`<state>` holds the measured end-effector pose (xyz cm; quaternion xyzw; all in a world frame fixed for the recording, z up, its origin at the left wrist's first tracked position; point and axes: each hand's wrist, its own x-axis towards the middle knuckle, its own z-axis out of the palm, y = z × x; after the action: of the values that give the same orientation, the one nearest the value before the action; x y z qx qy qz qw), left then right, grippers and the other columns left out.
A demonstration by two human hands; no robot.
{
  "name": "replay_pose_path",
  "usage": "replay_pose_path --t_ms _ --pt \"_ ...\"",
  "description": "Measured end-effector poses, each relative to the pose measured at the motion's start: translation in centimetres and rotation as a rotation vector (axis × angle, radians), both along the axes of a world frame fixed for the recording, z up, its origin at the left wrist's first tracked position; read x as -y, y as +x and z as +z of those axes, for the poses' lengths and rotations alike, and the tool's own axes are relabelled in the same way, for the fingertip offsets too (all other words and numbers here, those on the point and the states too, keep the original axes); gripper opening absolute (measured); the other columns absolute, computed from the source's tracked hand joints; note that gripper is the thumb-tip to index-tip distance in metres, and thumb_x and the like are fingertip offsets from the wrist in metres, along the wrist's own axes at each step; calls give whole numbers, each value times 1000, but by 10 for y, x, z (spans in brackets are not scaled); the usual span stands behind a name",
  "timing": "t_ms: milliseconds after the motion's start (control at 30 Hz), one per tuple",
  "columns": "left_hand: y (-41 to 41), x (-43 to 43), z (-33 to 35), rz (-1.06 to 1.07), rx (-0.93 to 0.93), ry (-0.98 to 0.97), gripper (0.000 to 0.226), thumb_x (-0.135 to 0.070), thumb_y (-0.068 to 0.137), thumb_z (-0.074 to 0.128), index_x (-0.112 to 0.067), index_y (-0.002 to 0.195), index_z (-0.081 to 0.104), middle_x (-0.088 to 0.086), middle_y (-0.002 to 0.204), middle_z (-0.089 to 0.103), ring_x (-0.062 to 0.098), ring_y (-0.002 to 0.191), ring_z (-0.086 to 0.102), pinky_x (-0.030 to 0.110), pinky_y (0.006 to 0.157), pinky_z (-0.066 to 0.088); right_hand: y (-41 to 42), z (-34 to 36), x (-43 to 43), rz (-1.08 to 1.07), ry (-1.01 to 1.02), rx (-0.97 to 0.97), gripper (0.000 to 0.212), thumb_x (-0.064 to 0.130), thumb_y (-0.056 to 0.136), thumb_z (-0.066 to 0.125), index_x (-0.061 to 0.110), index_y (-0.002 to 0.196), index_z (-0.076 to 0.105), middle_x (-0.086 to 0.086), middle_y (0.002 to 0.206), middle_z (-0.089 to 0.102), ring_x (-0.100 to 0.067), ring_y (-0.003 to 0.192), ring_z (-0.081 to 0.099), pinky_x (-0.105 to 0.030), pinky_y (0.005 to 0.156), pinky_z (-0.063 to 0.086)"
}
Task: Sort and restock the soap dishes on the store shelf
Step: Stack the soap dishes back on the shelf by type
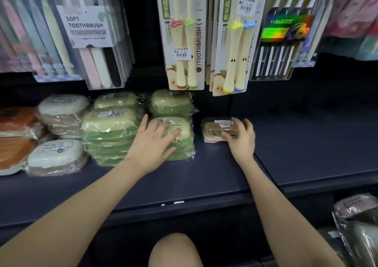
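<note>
Now: I have both hands on the shelf [204, 174], squaring up the green and pink part of the row.
Left hand: my left hand [152, 144] lies flat, fingers straight and spread, on top of the front green stack [182, 146]. It grips nothing.
Right hand: my right hand [240, 136] has its fingers curled over the right end of the pink soap dish [213, 132].
Pink dish position: it sits on the shelf just right of the front green stack, apart from it as far as I can tell.
Neighbours: the second green stack [108, 131] sits close on the left and the back green stack [171, 103] stands behind. The white dishes [58, 157] and orange dishes [12, 123] lie further left.
Doing it well: I would press the left palm straight down so the slippery wrapped stack cannot shear. I would slide the pink dish along the shelf rather than lift it, then line its front edge up with the greens.
Watch: the toothbrush packs [184, 41] hang low over the back row, so I would keep my wrists low.
Grip: the film looks slick, so I judge a firm hold at the dish's ends is safer than a fingertip pinch.
</note>
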<state>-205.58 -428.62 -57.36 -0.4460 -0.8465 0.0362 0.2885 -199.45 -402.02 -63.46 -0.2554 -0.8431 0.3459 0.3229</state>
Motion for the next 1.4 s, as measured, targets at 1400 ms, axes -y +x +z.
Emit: replay_pose_path --t_ms 1400 --pt "163 328 -123 555 372 200 42 -34 81 43 -8 93 73 12 85 67 37 74 63 46 67 53 105 49 222 520 197 283 29 31 94 60 20 120 65 1 117 66 -20 112 59 -31 87 43"
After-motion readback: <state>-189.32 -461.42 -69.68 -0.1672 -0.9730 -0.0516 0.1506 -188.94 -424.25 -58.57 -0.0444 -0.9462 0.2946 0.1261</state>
